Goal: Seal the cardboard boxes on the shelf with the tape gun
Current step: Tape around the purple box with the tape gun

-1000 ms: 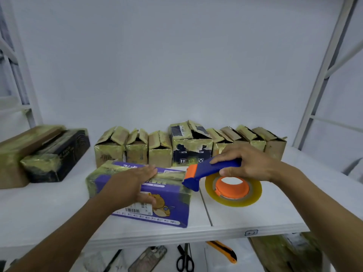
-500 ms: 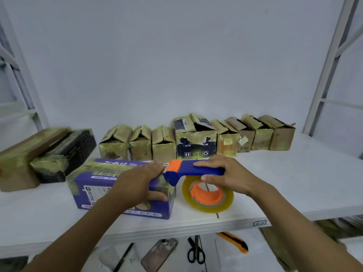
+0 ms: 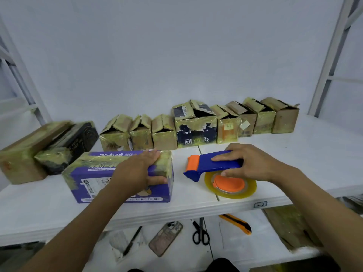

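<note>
From the head view, your left hand [image 3: 137, 171] clasps the right end of the purple box [image 3: 94, 179] on the shelf [image 3: 306, 154], fingers over the top and thumb on the front, hiding part of its print. Your right hand [image 3: 251, 163] curls round the tape gun [image 3: 214, 163] just beside the box, and your palm covers the handle's rear.

a: where's the purple printed cardboard box [image 3: 94, 181]?
b: lying on the white shelf board [image 3: 314, 154]. the left hand [image 3: 135, 171] grips its right end, fingers over the top, thumb on the front.
a: and the blue-and-orange plastic tape gun [image 3: 208, 165]?
b: just right of that box, apart from it, handle in the right hand [image 3: 249, 163].
a: behind the box?
b: a row of small tape-wrapped brown cardboard boxes [image 3: 196, 126], flaps up.
a: below it?
b: black scissors [image 3: 200, 233] and a phone [image 3: 166, 238].
</note>
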